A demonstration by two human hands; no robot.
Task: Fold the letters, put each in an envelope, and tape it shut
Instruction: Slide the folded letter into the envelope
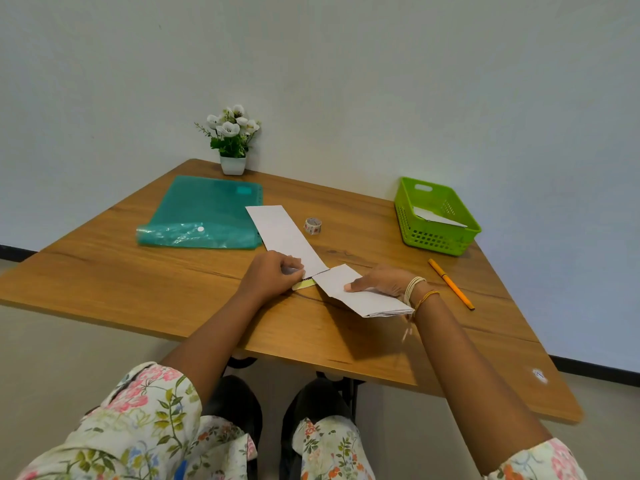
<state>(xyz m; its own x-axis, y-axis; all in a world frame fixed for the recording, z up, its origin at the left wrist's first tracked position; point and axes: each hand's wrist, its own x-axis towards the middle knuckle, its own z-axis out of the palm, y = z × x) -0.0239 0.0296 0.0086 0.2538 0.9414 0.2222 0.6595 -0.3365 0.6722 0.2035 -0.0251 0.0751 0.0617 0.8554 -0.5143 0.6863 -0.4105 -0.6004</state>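
Observation:
A long white envelope (282,232) lies flat in the middle of the wooden table (121,271), running from the teal folder toward me. My left hand (273,273) pinches its near end, fingers curled over the opening. A folded white letter (360,294) lies just right of that end, its tip meeting the envelope's mouth. My right hand (384,282) holds the letter, thumb on top. A yellow-green strip (304,284) peeks out under the envelope's near end. A patterned tape roll (312,225) stands right of the envelope.
A teal plastic folder (204,213) lies at the back left. A white pot of flowers (232,140) stands against the wall. A green basket (434,216) holding a white envelope sits at the back right. An orange pen (450,284) lies right of my right wrist.

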